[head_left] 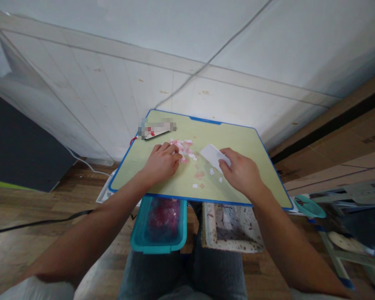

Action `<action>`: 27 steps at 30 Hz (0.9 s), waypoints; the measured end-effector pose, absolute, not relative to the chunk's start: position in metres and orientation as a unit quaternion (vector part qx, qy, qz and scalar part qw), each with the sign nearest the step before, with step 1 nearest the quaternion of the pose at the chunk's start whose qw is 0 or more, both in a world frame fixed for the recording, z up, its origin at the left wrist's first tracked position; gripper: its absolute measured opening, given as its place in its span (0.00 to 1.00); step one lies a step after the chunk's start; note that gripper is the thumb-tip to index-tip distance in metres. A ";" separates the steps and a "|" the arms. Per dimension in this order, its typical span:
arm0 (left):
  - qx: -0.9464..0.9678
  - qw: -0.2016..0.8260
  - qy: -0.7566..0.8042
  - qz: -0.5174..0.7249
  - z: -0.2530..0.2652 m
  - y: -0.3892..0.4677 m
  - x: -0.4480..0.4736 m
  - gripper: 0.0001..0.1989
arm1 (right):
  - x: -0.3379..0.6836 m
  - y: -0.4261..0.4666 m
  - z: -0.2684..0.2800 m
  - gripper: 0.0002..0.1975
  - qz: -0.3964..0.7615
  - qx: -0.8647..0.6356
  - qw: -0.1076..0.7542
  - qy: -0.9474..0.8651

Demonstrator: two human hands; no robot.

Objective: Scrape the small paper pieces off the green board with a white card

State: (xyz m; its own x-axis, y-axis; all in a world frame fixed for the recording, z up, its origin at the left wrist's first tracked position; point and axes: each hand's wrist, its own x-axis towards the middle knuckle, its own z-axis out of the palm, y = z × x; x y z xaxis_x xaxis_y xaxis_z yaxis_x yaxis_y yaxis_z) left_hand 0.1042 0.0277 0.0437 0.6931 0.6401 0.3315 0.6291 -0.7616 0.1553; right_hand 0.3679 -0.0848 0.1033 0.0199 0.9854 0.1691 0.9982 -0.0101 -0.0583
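My right hand [241, 170] grips a flat white card-like piece [213, 156], thumb on top, tilted over the yellow-green board [246, 141]. Beside my left hand [163, 163] lies a pile of small pink and white square pieces [184, 149]. The left fingers are curled in against the pile's left edge, and whatever they hold is hidden. A few loose white squares [195, 186] and pale pink ones lie scattered on the board between both hands and below the card-like piece.
A partly blurred flat object [158, 130] lies at the board's far left corner. Below the near edge sit a teal tub [158, 249] with dark pink contents and a patterned box [210, 239]. Cardboard boxes [340, 146] stand right, near a green bowl [312, 207].
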 end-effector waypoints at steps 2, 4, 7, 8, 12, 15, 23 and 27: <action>0.925 0.016 0.331 0.185 0.046 0.028 0.106 0.16 | 0.363 -0.069 0.103 0.18 -0.047 -0.711 0.070 -0.699; 0.932 0.020 0.316 0.179 0.047 0.030 0.107 0.15 | 0.360 -0.061 0.105 0.18 -0.041 -0.697 0.047 -0.714; 0.924 0.022 0.336 0.182 0.049 0.034 0.113 0.13 | 0.359 -0.066 0.110 0.18 -0.029 -0.673 0.017 -0.739; 0.920 0.026 0.342 0.188 0.048 0.036 0.117 0.14 | 0.360 -0.072 0.112 0.18 -0.030 -0.673 0.017 -0.739; 0.941 0.057 0.278 0.185 0.044 0.039 0.135 0.19 | 0.371 -0.097 0.115 0.17 -0.035 -0.705 0.062 -0.706; 0.955 0.064 0.242 0.157 0.040 0.039 0.135 0.19 | 0.388 -0.112 0.106 0.16 0.015 -0.710 0.073 -0.700; 0.947 0.057 0.274 0.157 0.043 0.039 0.112 0.18 | 0.416 -0.085 0.097 0.17 0.018 -0.753 0.141 -0.643; 0.950 0.037 0.262 0.165 0.042 0.038 0.125 0.22 | 0.390 -0.040 0.105 0.18 -0.017 -0.734 0.112 -0.670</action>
